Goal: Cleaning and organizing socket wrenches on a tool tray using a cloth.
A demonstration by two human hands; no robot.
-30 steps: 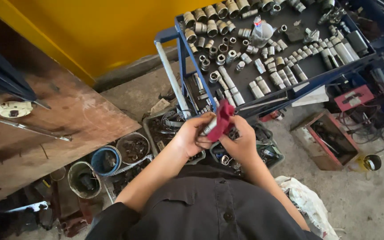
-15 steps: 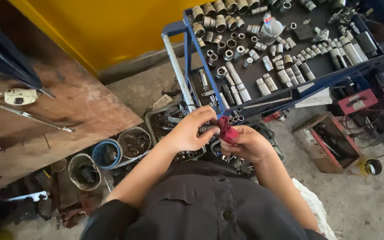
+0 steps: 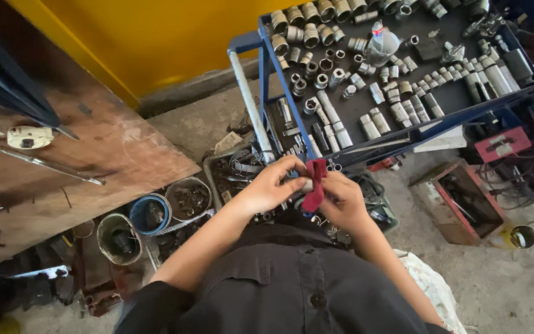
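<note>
**A:** Looking down at my own hands here — what have I got, from your angle?

**B:** Your left hand point(image 3: 271, 185) and right hand point(image 3: 341, 199) are bunched together in front of your belly, touching, with a red rag point(image 3: 314, 185) pinched between them. Something pale and metallic pokes out where the rag wraps — a socket maybe, too covered to tell.

**A:** Yeah, my left grip is curled down onto the top of the rag and whatever is inside it. The right grip is closed around the lower half of the cloth, fingers tucked under.

**B:** And the blue tool cart point(image 3: 267, 74) is right ahead of you, its upper tray full of chrome sockets point(image 3: 335, 127) lying in loose rows, plus a plastic bottle point(image 3: 381, 44) standing among them near the back.

**A:** The rag sits just below the cart's front rail, over the lower tray of clutter.

**B:** On your left there's the wooden tabletop point(image 3: 112, 154) with a long metal rod point(image 3: 41, 163) lying across it, well away from your hands. Down on the floor beside it — a blue-rimmed tin point(image 3: 149, 213) and a couple more round cans full of small parts. On your right, a rusty open red box point(image 3: 461, 201) on the concrete.
</note>
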